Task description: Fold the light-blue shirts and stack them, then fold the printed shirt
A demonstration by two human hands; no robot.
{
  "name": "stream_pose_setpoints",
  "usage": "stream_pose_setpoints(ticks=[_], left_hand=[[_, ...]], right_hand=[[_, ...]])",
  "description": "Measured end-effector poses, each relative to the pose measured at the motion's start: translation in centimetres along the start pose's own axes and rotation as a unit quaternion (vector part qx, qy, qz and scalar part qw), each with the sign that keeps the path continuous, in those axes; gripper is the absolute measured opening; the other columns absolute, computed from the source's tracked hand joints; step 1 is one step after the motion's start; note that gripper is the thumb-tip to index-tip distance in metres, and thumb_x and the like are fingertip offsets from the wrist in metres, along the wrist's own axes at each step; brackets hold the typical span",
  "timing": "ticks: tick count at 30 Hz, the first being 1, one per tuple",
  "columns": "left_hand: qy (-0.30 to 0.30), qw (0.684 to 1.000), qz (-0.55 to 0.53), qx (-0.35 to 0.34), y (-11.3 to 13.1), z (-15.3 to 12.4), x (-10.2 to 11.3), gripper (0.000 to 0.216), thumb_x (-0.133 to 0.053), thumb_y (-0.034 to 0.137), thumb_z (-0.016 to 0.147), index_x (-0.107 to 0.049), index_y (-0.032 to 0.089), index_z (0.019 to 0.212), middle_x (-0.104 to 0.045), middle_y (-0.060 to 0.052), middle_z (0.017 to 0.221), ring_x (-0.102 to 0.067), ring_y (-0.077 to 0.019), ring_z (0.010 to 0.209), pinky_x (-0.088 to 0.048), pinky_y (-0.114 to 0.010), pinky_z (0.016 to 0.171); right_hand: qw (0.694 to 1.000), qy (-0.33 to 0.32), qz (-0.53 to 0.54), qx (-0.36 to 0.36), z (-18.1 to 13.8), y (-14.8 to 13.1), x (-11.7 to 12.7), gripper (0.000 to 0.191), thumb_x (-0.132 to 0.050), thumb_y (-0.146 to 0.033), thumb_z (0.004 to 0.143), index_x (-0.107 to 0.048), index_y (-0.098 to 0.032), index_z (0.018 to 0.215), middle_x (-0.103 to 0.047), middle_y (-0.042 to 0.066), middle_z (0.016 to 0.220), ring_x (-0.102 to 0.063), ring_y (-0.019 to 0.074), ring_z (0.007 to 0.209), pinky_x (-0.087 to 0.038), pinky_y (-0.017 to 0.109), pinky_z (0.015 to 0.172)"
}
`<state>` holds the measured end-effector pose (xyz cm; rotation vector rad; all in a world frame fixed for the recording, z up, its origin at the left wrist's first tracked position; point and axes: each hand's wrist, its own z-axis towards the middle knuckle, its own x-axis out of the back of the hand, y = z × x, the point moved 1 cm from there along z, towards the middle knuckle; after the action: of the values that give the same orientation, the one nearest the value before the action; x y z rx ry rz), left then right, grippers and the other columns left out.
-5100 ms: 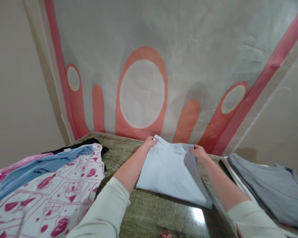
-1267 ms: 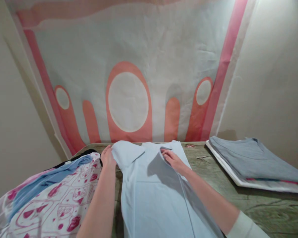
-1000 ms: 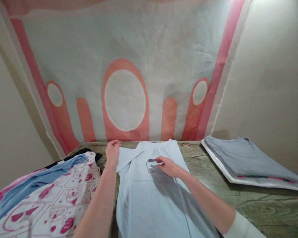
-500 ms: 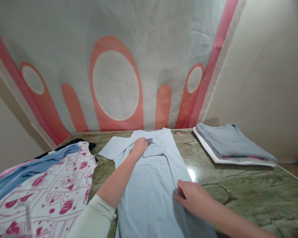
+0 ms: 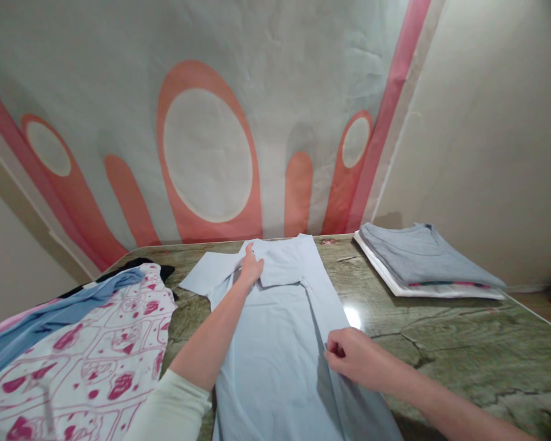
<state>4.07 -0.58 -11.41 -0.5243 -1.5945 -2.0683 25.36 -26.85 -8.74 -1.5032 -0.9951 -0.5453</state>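
Note:
A light blue T-shirt (image 5: 275,343) lies spread lengthwise before me. Its right side is folded inward, and that sleeve (image 5: 280,263) lies flat across the upper part. The other short sleeve (image 5: 206,272) sticks out to the left. My left hand (image 5: 251,267) rests near the collar at the left end of the folded sleeve, thumb raised and fingers apart, gripping no cloth. Lower down, my right hand (image 5: 353,356) is closed, thumb and forefinger pinched at the folded edge of the T-shirt; its other fingertips are hidden.
To the left lies a pile of loose clothes: a white garment with pink print (image 5: 114,343), a blue one (image 5: 68,309) and a black one (image 5: 163,272). At right sits a folded grey T-shirt (image 5: 422,257) on white folded cloth (image 5: 404,291). A wall stands behind the stone-patterned table (image 5: 463,349).
My left hand has let go of the bunched sleeve cloth and moved slightly left; the sleeve now lies flatter. My right hand's fingers have closed more tightly, at nearly the same spot.

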Motion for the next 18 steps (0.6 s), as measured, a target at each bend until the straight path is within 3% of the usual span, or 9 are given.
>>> stream_pose_setpoints(ticks=[3,6,10,12,18], left_hand=[[0.002,0.992,0.111,-0.051,0.9,-0.8,0.1,0.066,-0.054,0.008,0.073,-0.028,0.014,0.134,-0.046,-0.015,0.126,-0.049,-0.0227,0.113,-0.035,-0.032,0.096],[-0.011,0.964,0.251,-0.091,2.3,-2.3,-0.6,0.062,-0.057,0.013,0.074,-0.035,0.015,0.131,-0.030,-0.017,0.139,-0.033,-0.0291,0.125,-0.029,-0.040,0.100],[-0.138,0.902,0.333,-0.239,4.6,-5.1,-2.8,0.037,-0.043,0.026,0.087,-0.047,0.020,0.123,-0.032,-0.009,0.140,-0.020,-0.0266,0.132,-0.017,-0.047,0.105],[-0.178,0.877,0.343,-0.286,5.5,-6.2,-4.0,0.036,-0.034,0.034,0.091,-0.047,0.023,0.123,-0.033,-0.007,0.141,-0.017,-0.0258,0.133,-0.011,-0.050,0.106],[-0.271,0.871,0.338,-0.232,5.4,-6.5,-6.0,0.059,-0.020,0.059,0.088,-0.028,0.029,0.138,-0.021,-0.005,0.147,-0.017,-0.0315,0.132,-0.014,-0.054,0.102]], right_hand=[[0.995,-0.067,0.069,0.003,-0.2,0.2,0.3,0.022,-0.037,-0.027,0.083,-0.056,-0.018,0.077,-0.061,-0.001,0.059,-0.052,0.0090,0.042,-0.030,0.019,0.042],[0.997,-0.068,0.018,0.039,-1.1,-0.1,1.1,0.015,-0.046,-0.027,0.078,-0.058,-0.019,0.079,-0.062,-0.001,0.062,-0.054,0.0106,0.051,-0.033,0.020,0.048],[0.978,-0.161,-0.055,0.119,-3.2,-1.2,2.1,0.021,-0.061,-0.029,0.066,-0.062,-0.020,0.085,-0.064,0.000,0.073,-0.056,0.0146,0.065,-0.032,0.022,0.053],[0.965,-0.201,-0.085,0.147,-4.2,-1.8,2.1,0.027,-0.063,-0.029,0.063,-0.063,-0.020,0.088,-0.064,0.002,0.077,-0.057,0.0169,0.068,-0.032,0.023,0.053],[0.929,-0.331,-0.032,0.159,-6.1,-2.2,-0.7,0.017,-0.054,-0.016,0.067,-0.066,-0.022,0.078,-0.064,0.003,0.071,-0.060,0.0194,0.067,-0.034,0.025,0.050]])
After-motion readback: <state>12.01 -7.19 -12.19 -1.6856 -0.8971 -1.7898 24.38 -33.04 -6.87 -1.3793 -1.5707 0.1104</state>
